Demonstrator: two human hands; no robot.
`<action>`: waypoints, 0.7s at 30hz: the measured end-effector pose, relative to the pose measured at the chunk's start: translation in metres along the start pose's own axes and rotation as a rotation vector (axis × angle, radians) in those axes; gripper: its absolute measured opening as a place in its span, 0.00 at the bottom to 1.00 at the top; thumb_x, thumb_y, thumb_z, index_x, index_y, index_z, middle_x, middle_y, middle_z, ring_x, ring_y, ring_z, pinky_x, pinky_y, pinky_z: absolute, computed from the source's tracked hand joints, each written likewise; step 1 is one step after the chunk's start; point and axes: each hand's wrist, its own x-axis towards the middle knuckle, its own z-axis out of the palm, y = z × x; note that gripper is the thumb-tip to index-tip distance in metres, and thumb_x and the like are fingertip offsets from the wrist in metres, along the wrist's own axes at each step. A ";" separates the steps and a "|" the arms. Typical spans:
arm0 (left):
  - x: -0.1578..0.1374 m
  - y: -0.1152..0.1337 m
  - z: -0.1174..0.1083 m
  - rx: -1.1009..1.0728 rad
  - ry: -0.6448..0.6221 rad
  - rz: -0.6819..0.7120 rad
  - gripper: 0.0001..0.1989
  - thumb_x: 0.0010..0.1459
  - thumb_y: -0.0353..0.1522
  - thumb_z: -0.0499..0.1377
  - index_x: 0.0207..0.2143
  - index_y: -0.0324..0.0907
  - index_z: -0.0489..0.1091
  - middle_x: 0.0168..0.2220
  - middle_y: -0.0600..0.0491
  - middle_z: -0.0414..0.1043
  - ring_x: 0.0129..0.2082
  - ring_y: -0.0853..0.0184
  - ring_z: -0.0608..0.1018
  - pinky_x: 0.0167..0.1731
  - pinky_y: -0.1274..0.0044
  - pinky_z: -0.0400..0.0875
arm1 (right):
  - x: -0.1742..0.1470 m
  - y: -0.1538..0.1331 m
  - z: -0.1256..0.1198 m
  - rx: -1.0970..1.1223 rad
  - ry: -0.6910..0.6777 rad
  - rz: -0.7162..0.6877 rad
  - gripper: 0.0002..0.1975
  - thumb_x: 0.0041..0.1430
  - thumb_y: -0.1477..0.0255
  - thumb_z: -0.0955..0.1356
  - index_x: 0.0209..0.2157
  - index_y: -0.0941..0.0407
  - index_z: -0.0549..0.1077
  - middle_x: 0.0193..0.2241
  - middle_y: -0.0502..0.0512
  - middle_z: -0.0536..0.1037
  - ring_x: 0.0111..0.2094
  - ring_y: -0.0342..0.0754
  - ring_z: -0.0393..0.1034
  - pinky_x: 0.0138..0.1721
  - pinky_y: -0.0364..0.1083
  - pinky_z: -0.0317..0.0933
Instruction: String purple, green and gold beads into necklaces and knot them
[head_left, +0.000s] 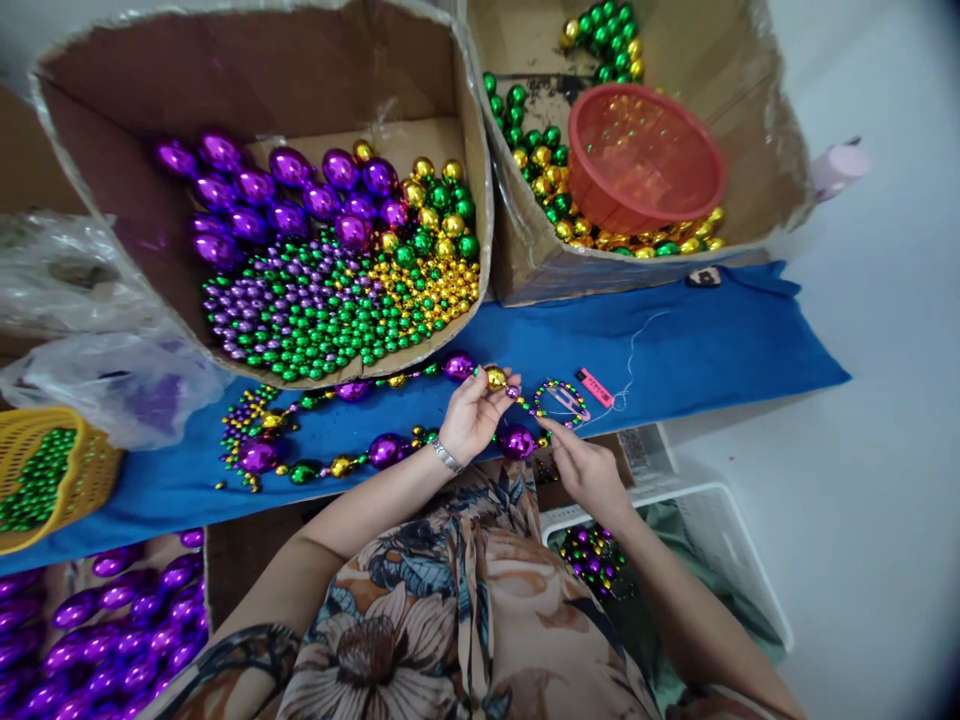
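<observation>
A long bead necklace [386, 450] in purple, green and gold lies in a loop over the blue cloth. My left hand [474, 418], palm turned up, holds part of this necklace, with a large gold bead [496, 378] at its fingers. Just to the right, the fingers of my right hand [589, 468] are pinched at the strand's small beads; the exact grip is partly hidden. A small ring of beads [559, 388] rests beyond the fingertips. Near it are a pink cutter-like tool [595, 387] and loose white thread [632, 350].
Two cardboard boxes [262, 85] of loose beads stand behind the cloth [750, 330]; one contains a red basin [645, 160]. At left are a yellow basket [97, 480] and small loose beads [247, 415]. A white crate [757, 570] sits low at right, large purple beads [127, 630] low left.
</observation>
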 end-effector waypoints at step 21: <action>-0.001 -0.001 0.015 -0.147 0.142 -0.067 0.16 0.68 0.34 0.50 0.32 0.34 0.71 0.34 0.45 0.77 0.40 0.63 0.81 0.54 0.66 0.71 | -0.010 -0.028 0.022 0.337 -0.059 0.228 0.24 0.69 0.64 0.54 0.61 0.57 0.65 0.31 0.54 0.80 0.27 0.46 0.74 0.33 0.43 0.67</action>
